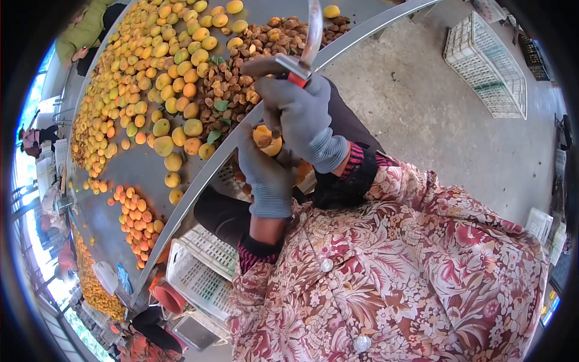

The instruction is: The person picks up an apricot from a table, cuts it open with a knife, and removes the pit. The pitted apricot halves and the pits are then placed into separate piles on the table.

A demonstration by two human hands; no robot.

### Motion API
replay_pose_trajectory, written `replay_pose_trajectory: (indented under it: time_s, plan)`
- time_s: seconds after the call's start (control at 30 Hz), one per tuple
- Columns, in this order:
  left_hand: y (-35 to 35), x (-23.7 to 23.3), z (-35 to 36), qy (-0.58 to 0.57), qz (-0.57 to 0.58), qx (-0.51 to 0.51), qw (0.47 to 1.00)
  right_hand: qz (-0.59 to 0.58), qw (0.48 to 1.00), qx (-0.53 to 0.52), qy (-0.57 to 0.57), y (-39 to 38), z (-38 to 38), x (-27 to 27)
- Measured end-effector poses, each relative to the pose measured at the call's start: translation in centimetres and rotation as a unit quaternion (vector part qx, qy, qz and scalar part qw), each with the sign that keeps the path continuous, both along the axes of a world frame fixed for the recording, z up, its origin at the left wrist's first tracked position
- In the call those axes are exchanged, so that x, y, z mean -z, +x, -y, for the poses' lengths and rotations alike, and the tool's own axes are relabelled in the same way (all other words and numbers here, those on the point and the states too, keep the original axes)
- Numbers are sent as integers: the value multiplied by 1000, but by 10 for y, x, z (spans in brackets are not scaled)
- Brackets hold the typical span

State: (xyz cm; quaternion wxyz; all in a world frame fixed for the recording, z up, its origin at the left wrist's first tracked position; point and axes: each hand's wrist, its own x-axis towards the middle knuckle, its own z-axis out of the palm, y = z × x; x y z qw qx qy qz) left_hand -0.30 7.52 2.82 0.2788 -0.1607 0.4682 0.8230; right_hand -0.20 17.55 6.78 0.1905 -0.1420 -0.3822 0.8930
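Note:
My left hand, in a grey glove, is closed around a cut apricot just past the table's metal rim. Its orange flesh faces up, with a dark brown pit showing at its middle. My right hand, gloved alike, grips a curved knife by its red handle, the blade pointing up and away from the fruit. The right fingers are right above the apricot. Beyond both hands lies a heap of brown apricot pits with a few green leaves, beside many whole yellow-orange apricots.
The grey sorting table has a raised metal rim. A smaller pile of orange apricots lies at its near left. White plastic crates stand below the table and on the floor at right. Other people are along the left side.

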Motion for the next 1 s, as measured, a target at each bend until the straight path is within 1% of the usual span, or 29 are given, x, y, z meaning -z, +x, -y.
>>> replay_pose_trajectory:
  time_s: [0.07,0.13,0.17,0.2,0.23,0.27,0.3,0.33,0.37,0.4,0.43,0.47,0.5,0.53,0.57,0.6,0.63,0.67,0.73,0.77,0.8,0.83,0.87,0.9,0.93,0.97,1.0]
  plan:
    - [1,11,-2,-41,-88,-18,995,11,1000,13,7,-5,3,5]
    - [3,22,-3,-84,-172,-35,981,23,998,60,-25,-13,0,12]
    - [1,29,-6,-84,-172,-34,981,24,998,60,-25,-16,-2,14]
    - [-3,29,-12,-173,-233,-65,955,48,995,67,-50,-19,-5,16]
    - [-3,29,-15,-261,-290,-94,916,72,992,74,-75,-21,-7,18]
    - [1,27,-15,-261,-289,-91,917,70,988,88,-107,-24,-8,18]
    - [5,3,-20,-228,-222,-90,944,70,988,90,-106,-26,-8,16]
    - [7,-9,-23,-195,-154,-88,965,78,989,87,-94,-27,-6,11]
    - [4,6,-23,-195,-153,-87,965,86,989,82,-83,-28,-5,8]
    - [-2,34,-22,-181,-211,-127,952,31,993,70,-92,-27,-2,16]
    - [-6,42,-24,-167,-267,-166,935,31,993,70,-93,-26,-1,12]
    - [-6,48,-22,-168,-267,-165,935,24,997,52,-46,-25,1,6]
    - [-5,45,-23,-232,-290,-156,915,18,999,35,1,-24,2,3]
    - [-5,41,-23,-296,-312,-146,891,21,999,43,-12,-30,1,10]
    - [-7,38,-23,-297,-312,-146,891,21,999,43,-12,-35,-2,16]
    - [-9,33,-23,-180,-216,-142,949,40,996,27,-72,-40,-5,19]
    - [-12,28,-24,-60,-116,-132,983,56,990,12,-131,-45,-6,21]
    - [-13,22,-25,-61,-120,-128,983,108,980,8,-166,-50,-6,22]
    - [-13,10,-29,-44,-133,-138,980,96,979,12,-180,-55,-6,30]
    - [-17,19,-25,-45,-138,-135,980,88,978,13,-190,-58,-7,34]
    - [-23,38,-18,-106,-247,-88,959,83,978,16,-192,-58,-7,28]
    - [-29,44,-13,-165,-351,-38,921,64,989,23,-135,-53,-5,19]
    - [-36,51,-7,-166,-352,-34,921,47,995,31,-76,-49,-3,11]
    - [-42,50,-4,-234,-366,-4,901,47,995,34,-77,-47,-2,6]
    - [-43,47,-4,-299,-377,24,876,6,999,49,-5,-43,-1,0]
    - [-42,47,-4,-299,-376,24,877,-35,995,62,65,-40,-1,-6]
    - [-41,36,-8,-261,-326,-14,908,-32,995,50,75,-36,-6,-17]
